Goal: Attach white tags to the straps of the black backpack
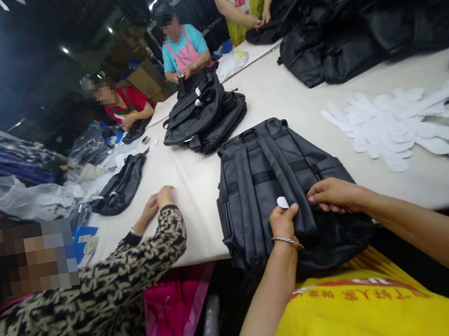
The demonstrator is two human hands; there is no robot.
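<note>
In front of me a black backpack (pixel 234 189) lies on the table with its shoulder straps up, its near end reaching past the table edge. My left hand (pixel 283 221), with a twisted bracelet at the wrist, is closed on a small white paper tag (pixel 282 202) that sticks up past the thumb, beside a strap. To the right of that strap, my right hand (pixel 330 196) pinches at the backpack; what sits between its fingertips is too small to make out.
White paper strips (pixel 393 122) lie spread at the right, below a heap of black bags (pixel 347 27). More black backpacks (pixel 202 114) are stacked ahead. A co-worker's hands (pixel 159 202) rest on the table at my left. Other people work along the far side.
</note>
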